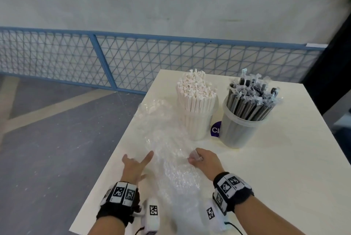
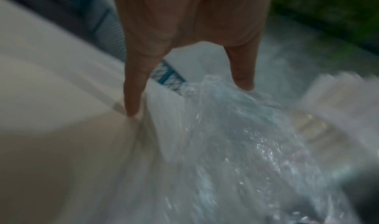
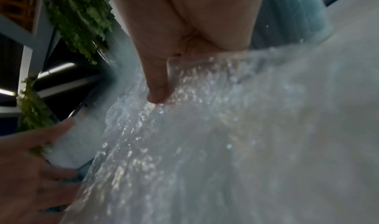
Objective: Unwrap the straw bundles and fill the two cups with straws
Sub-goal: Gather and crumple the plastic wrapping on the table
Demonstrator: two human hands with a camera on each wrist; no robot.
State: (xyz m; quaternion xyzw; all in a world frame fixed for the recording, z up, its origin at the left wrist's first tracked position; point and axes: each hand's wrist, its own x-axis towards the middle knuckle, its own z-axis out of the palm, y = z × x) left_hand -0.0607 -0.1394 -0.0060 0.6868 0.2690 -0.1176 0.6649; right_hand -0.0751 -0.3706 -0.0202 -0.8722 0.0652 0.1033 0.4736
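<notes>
Two clear cups stand at the back of the cream table (image 1: 266, 177). The left cup (image 1: 197, 120) is packed with white paper-wrapped straws (image 1: 195, 86). Black straws (image 1: 250, 98) in clear sleeves fill the right cup (image 1: 241, 130). A crumpled clear plastic wrap (image 1: 171, 149) lies in front of them, with some white straw ends (image 1: 154, 104) blurred at its far end. My right hand (image 1: 196, 158) pinches the wrap's right edge, thumb (image 3: 157, 88) pressed on the wrap (image 3: 205, 146). My left hand (image 1: 136, 165) rests at the wrap's left side, two fingers (image 2: 133, 98) straight beside the wrap (image 2: 235, 138).
A purple round sticker (image 1: 216, 129) shows between the cups. The table's left edge (image 1: 106, 158) runs close to my left hand, with grey floor below. A blue mesh fence (image 1: 114, 60) stands behind and a dark panel (image 1: 330, 75) at the right.
</notes>
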